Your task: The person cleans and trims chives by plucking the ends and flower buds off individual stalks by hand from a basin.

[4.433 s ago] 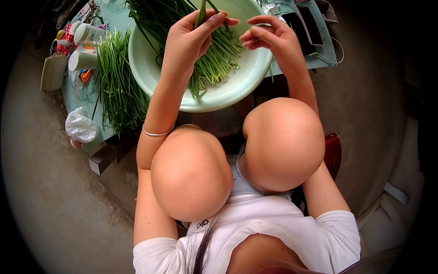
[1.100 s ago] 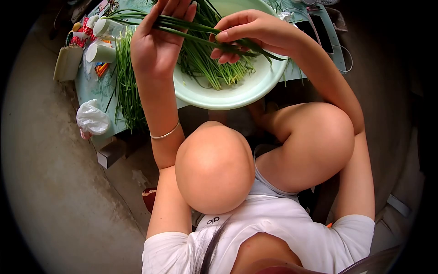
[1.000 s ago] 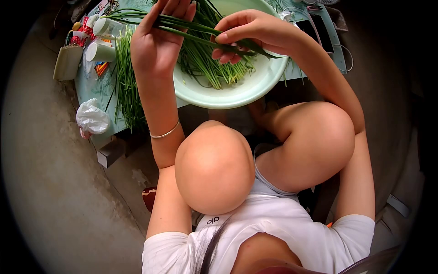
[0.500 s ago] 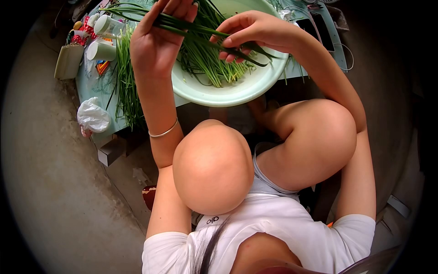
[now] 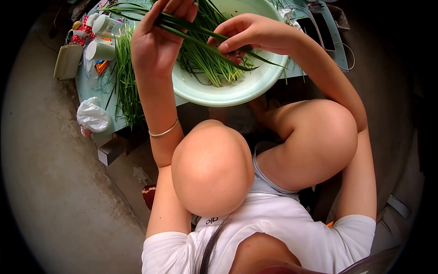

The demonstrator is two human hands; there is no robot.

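Observation:
Long green stalks [image 5: 196,42] stretch from my left hand [image 5: 160,41], whose fingers are curled round them, to my right hand [image 5: 244,36]. The thumb and fingers of my right hand are closed on the leaf ends, and the tips hang out past it. Both hands are above a pale green basin [image 5: 228,97]. More green stalks [image 5: 212,68] lie heaped in the basin. Another bunch of greens [image 5: 127,86] lies on the table to the left of my left wrist.
On the table [image 5: 119,124] at the left are two cups [image 5: 100,49], a crumpled white plastic bag [image 5: 93,115] and colourful wrappers [image 5: 101,66]. A dark phone-like object [image 5: 323,33] and a white cable [image 5: 351,54] are at the right. My bent knees [image 5: 212,169] are below the basin.
My right hand has shifted slightly left along the stalks, and their leaf tips have moved and spread apart. My left hand has hardly moved.

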